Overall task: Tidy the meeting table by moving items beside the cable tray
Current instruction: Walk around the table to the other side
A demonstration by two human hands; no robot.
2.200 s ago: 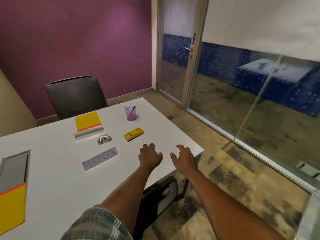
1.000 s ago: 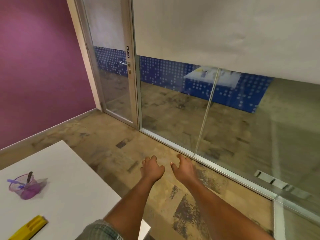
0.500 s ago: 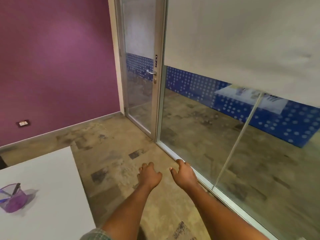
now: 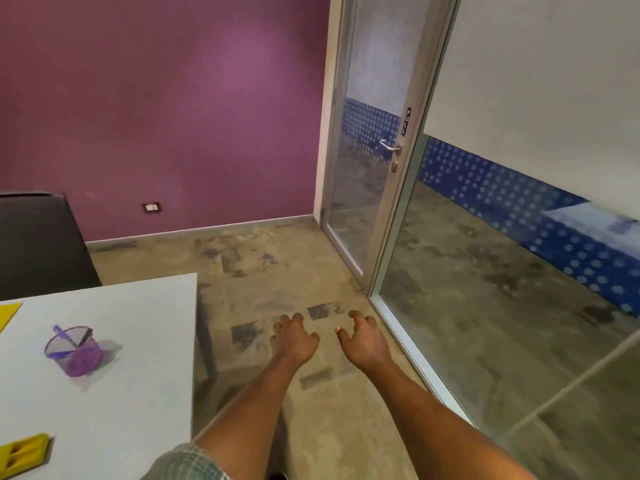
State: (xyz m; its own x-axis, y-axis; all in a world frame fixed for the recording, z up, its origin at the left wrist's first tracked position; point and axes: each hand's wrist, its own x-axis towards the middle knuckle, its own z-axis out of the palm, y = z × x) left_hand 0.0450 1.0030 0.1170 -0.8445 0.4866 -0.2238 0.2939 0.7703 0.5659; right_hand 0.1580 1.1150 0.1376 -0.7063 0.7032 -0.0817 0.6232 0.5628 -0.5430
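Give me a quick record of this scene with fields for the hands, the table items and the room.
left hand: out over the floor, fingers loosely curled, holding nothing
right hand: alongside it, likewise empty
table: white, its corner to the left of both hands
on table: purple pen cup, upright, pens inside; yellow item, cut off at the frame edge; yellow pad corner
cable tray: not in view
room: black chair behind the table; glass door on the right

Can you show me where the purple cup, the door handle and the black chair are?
purple cup [image 4: 79, 359], head view, on its side wall.
door handle [image 4: 389, 146], head view, on the middle of the lever.
black chair [image 4: 38, 244], head view, on its backrest.
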